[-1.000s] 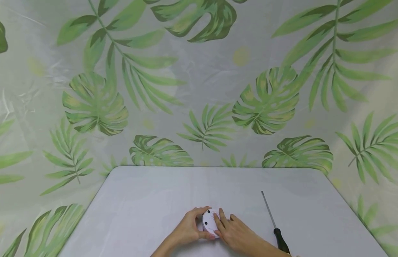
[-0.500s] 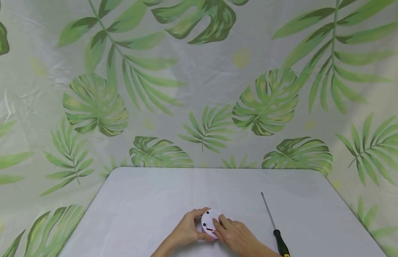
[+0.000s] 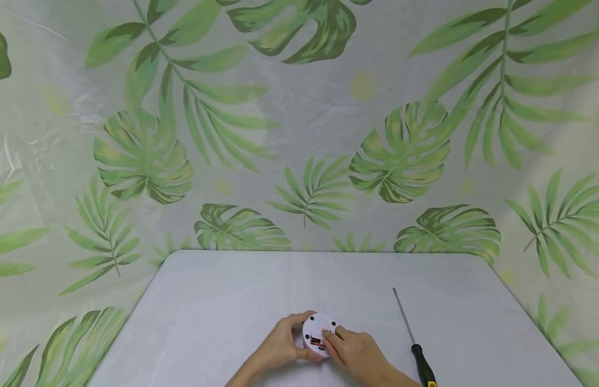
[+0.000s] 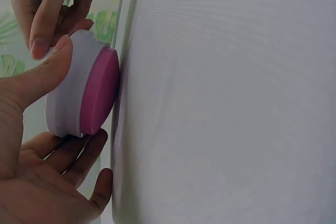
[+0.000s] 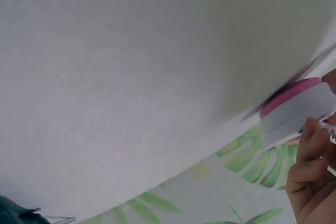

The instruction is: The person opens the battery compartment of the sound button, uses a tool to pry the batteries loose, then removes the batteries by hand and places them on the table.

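Note:
A round sound button (image 3: 322, 321), white with speaker holes and dark feet, stands with its underside up. Its pink domed face (image 4: 100, 93) is turned to the table. My left hand (image 3: 282, 345) grips the white rim from the left, thumb and fingers on opposite sides. In the underside, the battery compartment (image 3: 316, 342) lies uncovered, with batteries showing. At the near right of it, my right hand (image 3: 358, 352) has its fingers curled and pinches a small white piece, apparently the battery cover (image 5: 329, 125). Fingers hide most of that piece.
A screwdriver (image 3: 422, 364) with a dark handle lies to the right of my right hand, its shaft pointing away. The white table (image 3: 222, 290) ends at a back edge against a leaf-patterned cloth (image 3: 309, 134).
My right hand's fingers have curled and drawn back over the underside. The battery compartment, covered at first, has come open and its batteries show. My left hand keeps its grip.

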Tool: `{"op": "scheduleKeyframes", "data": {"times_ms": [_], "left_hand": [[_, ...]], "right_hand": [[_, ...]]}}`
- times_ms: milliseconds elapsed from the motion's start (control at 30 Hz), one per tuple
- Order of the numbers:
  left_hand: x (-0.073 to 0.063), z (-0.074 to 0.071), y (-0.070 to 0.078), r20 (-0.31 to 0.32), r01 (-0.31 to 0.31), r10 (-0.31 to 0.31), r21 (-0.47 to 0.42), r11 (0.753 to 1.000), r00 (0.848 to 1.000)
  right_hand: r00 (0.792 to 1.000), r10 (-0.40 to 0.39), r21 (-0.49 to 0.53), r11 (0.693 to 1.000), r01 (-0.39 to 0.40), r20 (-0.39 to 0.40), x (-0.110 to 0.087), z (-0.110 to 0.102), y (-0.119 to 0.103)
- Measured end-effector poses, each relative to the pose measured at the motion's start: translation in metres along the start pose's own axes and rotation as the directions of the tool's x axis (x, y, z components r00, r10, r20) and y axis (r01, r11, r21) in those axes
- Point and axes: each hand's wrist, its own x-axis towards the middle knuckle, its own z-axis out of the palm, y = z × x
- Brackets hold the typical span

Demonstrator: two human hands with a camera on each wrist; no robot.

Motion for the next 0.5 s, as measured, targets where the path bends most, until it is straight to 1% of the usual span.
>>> {"op": "scheduleKeyframes", "data": {"times_ms": [133, 200, 267, 333, 367, 400, 433, 500], "left_hand": [[0.0, 0.001, 0.001, -0.003, 0.011, -0.011, -0.007, 1.0, 1.0], [0.0, 0.001, 0.001, -0.005, 0.015, -0.015, -0.007, 1.0, 1.0], [0.0, 0.001, 0.002, -0.006, 0.016, -0.016, -0.006, 1.0, 1.0], [0.0, 0.001, 0.002, -0.007, 0.015, -0.015, -0.002, 1.0, 1.0], [0.0, 0.001, 0.002, -0.008, 0.014, -0.014, -0.001, 1.0, 1.0], [0.0, 0.001, 0.002, -0.009, 0.014, -0.014, -0.001, 1.0, 1.0], [0.0, 0.001, 0.002, -0.01, 0.014, -0.013, 0.002, 1.0, 1.0], [0.0, 0.002, 0.001, -0.011, 0.012, -0.012, 0.007, 1.0, 1.0]], "right_hand": [[0.999, 0.037, 0.039, 0.999, -0.037, 0.009, 0.0, -0.001, -0.001], [0.998, 0.067, 0.065, 0.996, -0.068, 0.021, 0.0, -0.002, -0.003], [0.993, 0.109, 0.095, 0.989, -0.112, 0.041, 0.001, -0.004, -0.006], [0.982, 0.174, 0.148, 0.972, -0.184, 0.081, 0.002, -0.007, -0.009], [0.971, 0.211, 0.176, 0.958, -0.228, 0.11, 0.003, -0.009, -0.011], [0.956, 0.251, 0.208, 0.937, -0.28, 0.152, 0.004, -0.011, -0.012], [0.937, 0.288, 0.237, 0.913, -0.331, 0.196, 0.005, -0.013, -0.013], [0.888, 0.355, 0.292, 0.852, -0.436, 0.291, 0.008, -0.017, -0.015]]}}
